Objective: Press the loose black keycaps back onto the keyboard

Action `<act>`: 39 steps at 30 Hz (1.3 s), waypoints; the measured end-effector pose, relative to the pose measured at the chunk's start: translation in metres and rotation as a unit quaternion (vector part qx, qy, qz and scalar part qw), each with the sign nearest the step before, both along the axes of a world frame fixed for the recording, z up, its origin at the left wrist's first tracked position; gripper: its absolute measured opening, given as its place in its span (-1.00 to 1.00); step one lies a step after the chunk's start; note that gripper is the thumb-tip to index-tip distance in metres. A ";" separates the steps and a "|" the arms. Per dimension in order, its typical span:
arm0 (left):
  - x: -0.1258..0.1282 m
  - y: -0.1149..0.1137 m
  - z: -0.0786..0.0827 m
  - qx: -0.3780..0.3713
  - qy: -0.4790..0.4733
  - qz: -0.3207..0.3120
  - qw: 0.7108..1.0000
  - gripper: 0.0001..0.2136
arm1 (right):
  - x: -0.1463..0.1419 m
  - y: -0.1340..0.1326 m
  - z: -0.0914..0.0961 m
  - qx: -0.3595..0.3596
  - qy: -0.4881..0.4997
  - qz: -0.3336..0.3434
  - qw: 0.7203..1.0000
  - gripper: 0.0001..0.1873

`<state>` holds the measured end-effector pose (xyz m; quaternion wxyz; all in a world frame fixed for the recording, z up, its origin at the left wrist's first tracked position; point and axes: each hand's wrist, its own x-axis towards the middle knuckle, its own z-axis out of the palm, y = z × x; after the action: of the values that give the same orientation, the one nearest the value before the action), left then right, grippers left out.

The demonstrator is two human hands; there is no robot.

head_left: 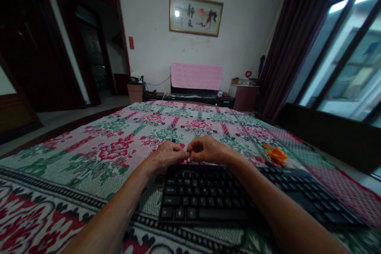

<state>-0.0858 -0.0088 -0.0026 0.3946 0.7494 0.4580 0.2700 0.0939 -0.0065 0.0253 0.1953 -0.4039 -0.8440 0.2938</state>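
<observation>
A black keyboard lies flat on the flowered bedspread. Just beyond its upper left edge, my left hand and my right hand meet fingertip to fingertip. Both are closed in a pinch, and whatever is between the fingertips is too small to make out. My right forearm crosses over the keyboard and hides part of its keys. A small dark thing shows just behind my left hand; its kind is unclear.
An orange crumpled cloth lies behind the keyboard's right half, by a small brown piece. Past the bed's far edge stand a low black cabinet and a pink cloth draped over something flat. A window is at right.
</observation>
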 end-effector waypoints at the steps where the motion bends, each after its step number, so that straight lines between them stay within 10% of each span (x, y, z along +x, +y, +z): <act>1: 0.000 0.001 -0.002 0.004 0.006 0.002 1.000 -0.68 | 0.004 -0.001 0.003 -0.017 -0.020 0.011 1.000 -0.75; 21: 0.000 -0.002 0.000 -0.005 0.036 0.012 0.999 -0.72 | 0.020 -0.004 0.001 -0.042 -0.179 0.017 0.983 -0.78; 31: 0.001 -0.006 0.006 -0.025 -0.006 -0.023 0.999 -0.69 | 0.001 -0.003 0.003 0.056 -0.014 0.016 0.998 -0.76; 39: 0.001 -0.007 0.007 -0.047 -0.015 -0.068 0.996 -0.71 | 0.006 -0.007 0.011 -0.013 -0.007 0.025 1.000 -0.74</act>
<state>-0.0849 -0.0160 0.0043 0.4538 0.7554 0.4121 0.2317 0.0997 -0.0136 0.0360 0.1770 -0.3870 -0.8513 0.3069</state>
